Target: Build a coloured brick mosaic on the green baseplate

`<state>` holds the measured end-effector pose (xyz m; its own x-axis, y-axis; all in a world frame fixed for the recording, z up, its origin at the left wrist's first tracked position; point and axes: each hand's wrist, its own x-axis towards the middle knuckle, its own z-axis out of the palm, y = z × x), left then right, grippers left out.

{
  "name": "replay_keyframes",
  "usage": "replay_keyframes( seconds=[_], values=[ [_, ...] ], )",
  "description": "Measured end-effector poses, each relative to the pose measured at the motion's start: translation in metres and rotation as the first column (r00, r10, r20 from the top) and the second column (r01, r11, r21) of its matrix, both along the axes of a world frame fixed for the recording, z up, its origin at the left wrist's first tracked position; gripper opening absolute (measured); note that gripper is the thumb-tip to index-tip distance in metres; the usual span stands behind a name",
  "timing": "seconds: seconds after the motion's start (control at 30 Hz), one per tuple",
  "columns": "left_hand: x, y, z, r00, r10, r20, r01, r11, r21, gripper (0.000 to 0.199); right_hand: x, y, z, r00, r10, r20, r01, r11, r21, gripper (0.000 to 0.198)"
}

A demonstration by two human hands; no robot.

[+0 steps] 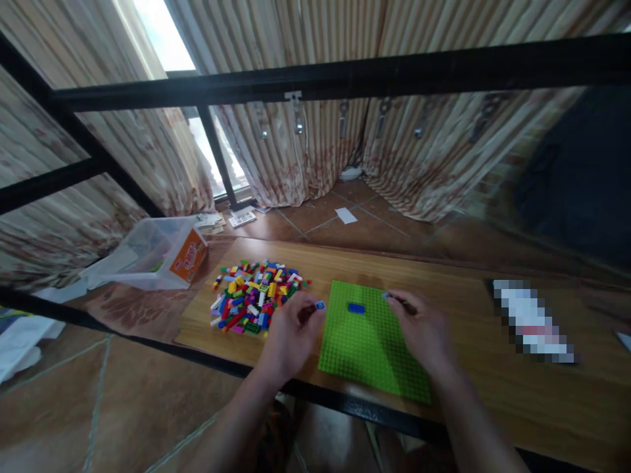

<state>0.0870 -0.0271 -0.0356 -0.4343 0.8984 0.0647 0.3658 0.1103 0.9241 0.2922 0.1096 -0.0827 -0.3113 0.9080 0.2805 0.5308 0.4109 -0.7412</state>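
Between the thumb and fingers of my left hand [293,332] is a small blue toy brick [320,305], just off the left edge of the green baseplate [355,355]. My right hand [421,325] is over the baseplate's upper right side, its fingertips pinching a small pale bluish brick [386,295] that is partly hidden. A darker blue brick [356,307] sits on the baseplate's upper part, between the two hands. Close behind my left hand lies a heap of mixed coloured bricks [256,295].
The wooden tabletop [463,315] carries all of this. At left stands a clear plastic box [162,253] with an orange label. A blurred-out flat object [532,322] lies at right. A black metal bar [345,79] with hanging clips crosses in front of curtains [305,39].
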Motion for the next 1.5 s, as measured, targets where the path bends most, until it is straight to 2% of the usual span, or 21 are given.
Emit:
replay_keyframes(
  seconds=[0.07,0.2,0.3,0.4,0.5,0.6,0.67,0.77,0.9,0.93,1.0,1.1,1.17,1.23,1.37,1.5],
  values=[
    [0.014,0.025,0.001,0.992,-0.125,-0.028,0.125,0.992,-0.001,0.009,0.005,0.003,0.000,0.999,0.031,0.038,-0.030,0.999,-0.024,0.030],
    [0.030,0.062,-0.010,0.973,-0.224,-0.050,0.225,0.974,0.015,0.012,0.016,0.004,0.000,0.982,0.069,0.176,-0.061,0.997,-0.047,0.024],
    [0.038,0.075,-0.024,0.954,-0.296,-0.047,0.297,0.955,0.015,0.016,0.024,0.005,-0.002,0.952,0.088,0.292,-0.070,0.995,-0.072,0.019],
    [0.044,0.076,-0.036,0.954,-0.297,-0.036,0.297,0.955,0.003,0.017,0.028,0.006,-0.003,0.937,0.089,0.338,-0.063,0.994,-0.087,0.017],
    [0.048,0.074,-0.042,0.961,-0.275,-0.036,0.276,0.961,0.030,0.023,0.026,0.004,0.001,0.967,0.060,0.248,-0.042,0.996,-0.076,0.019],
    [0.050,0.073,-0.043,0.959,-0.278,-0.054,0.282,0.956,0.086,0.035,0.014,-0.002,0.007,0.994,0.109,0.033,-0.104,0.986,-0.132,0.025],
    [0.051,0.072,-0.043,0.958,-0.277,-0.068,0.284,0.949,0.134,0.039,0.005,-0.007,0.010,0.983,0.163,-0.081,-0.177,0.960,-0.217,0.030],
    [0.053,0.069,-0.044,0.964,-0.246,-0.104,0.262,0.946,0.193,0.041,-0.004,-0.012,0.010,0.960,0.229,-0.161,-0.272,0.899,-0.343,0.034],
    [0.053,0.068,-0.046,0.960,-0.217,-0.178,0.252,0.944,0.212,0.044,-0.004,-0.011,0.007,0.934,0.258,-0.247,-0.341,0.850,-0.402,0.032],
    [0.052,0.068,-0.047,0.953,-0.218,-0.212,0.262,0.943,0.205,0.045,-0.003,-0.010,0.006,0.937,0.249,-0.244,-0.331,0.857,-0.395,0.031],
    [0.046,0.070,-0.049,0.934,-0.210,-0.289,0.268,0.947,0.176,0.049,0.001,-0.008,0.003,0.964,0.209,-0.163,-0.253,0.909,-0.330,0.026],
    [0.032,0.074,-0.052,0.928,-0.155,-0.340,0.203,0.973,0.110,0.048,0.004,-0.004,-0.001,0.991,0.115,0.074,-0.106,0.988,-0.108,0.020],
    [0.022,0.077,-0.053,0.939,-0.140,-0.315,0.165,0.985,0.055,0.042,0.004,-0.003,-0.004,0.979,0.089,0.182,-0.092,0.996,0.008,0.019],
    [0.016,0.080,-0.054,0.943,-0.153,-0.295,0.164,0.986,0.012,0.036,0.003,-0.002,-0.007,0.967,0.092,0.238,-0.108,0.992,0.057,0.018],
    [0.018,0.082,-0.058,0.931,-0.190,-0.311,0.194,0.981,-0.020,0.030,-0.001,-0.003,-0.012,0.941,0.069,0.330,-0.107,0.990,0.097,0.019],
    [0.027,0.083,-0.059,0.922,-0.230,-0.312,0.226,0.973,-0.049,0.033,-0.006,-0.004,-0.016,0.928,0.046,0.370,-0.092,0.990,0.108,0.020]
  ],
)
